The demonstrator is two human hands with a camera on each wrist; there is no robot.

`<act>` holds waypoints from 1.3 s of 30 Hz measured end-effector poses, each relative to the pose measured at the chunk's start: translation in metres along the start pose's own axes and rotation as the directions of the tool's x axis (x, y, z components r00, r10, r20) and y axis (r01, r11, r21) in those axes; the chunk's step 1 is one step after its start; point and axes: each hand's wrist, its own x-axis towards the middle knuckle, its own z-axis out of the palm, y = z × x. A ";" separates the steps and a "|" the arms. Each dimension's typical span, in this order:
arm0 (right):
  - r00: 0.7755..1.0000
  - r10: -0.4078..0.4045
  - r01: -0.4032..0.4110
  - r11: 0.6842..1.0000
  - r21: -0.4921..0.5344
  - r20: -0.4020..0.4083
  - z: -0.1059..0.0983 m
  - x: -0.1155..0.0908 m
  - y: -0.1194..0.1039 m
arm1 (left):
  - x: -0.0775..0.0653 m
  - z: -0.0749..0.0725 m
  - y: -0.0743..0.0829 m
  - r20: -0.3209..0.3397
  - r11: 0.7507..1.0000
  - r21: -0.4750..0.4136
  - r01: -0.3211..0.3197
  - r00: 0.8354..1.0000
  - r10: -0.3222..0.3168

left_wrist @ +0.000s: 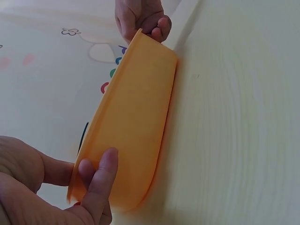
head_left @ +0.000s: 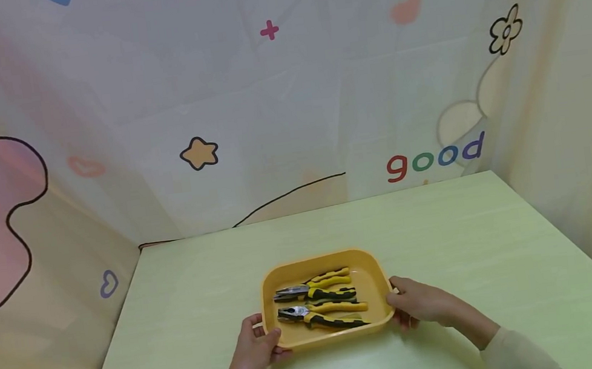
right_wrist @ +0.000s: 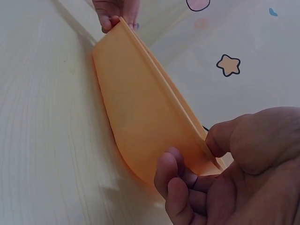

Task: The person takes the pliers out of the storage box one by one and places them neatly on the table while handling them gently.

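A shallow orange-yellow tray (head_left: 374,291) with rounded corners is near the front middle of the table. Inside it lie two pairs of pliers with yellow and black handles: long-nose pliers (head_left: 316,292) at the back and combination pliers (head_left: 322,314) in front. My left hand (head_left: 251,351) pinches the tray's left front corner, thumb on the rim and fingers against the outer wall. At the right end, my right hand (head_left: 419,301) grips the rim the same way. Both wrist views show the tray's outer side wall (left_wrist: 133,108) close to the table; whether its base touches cannot be told.
The pale green table (head_left: 197,281) reaches back to a hanging curtain (head_left: 265,103) printed with hearts, a star and the word "good". Curtain sides also stand to the left and right of the table.
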 end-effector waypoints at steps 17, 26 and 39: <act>1.000 0.016 -0.016 1.000 -0.001 0.013 -0.013 -0.015 0.006 | -0.001 0.012 0.005 0.081 1.000 0.030 -0.004 0.997 0.002; 1.000 0.001 -0.001 1.000 -0.009 -0.005 -0.016 -0.016 0.007 | 0.001 0.013 0.008 0.108 0.998 0.056 -0.010 0.994 0.004; 0.973 -0.034 -0.006 0.985 -0.171 -0.230 -0.014 -0.016 0.000 | 0.002 0.002 0.015 0.188 0.985 0.142 -0.093 0.980 0.066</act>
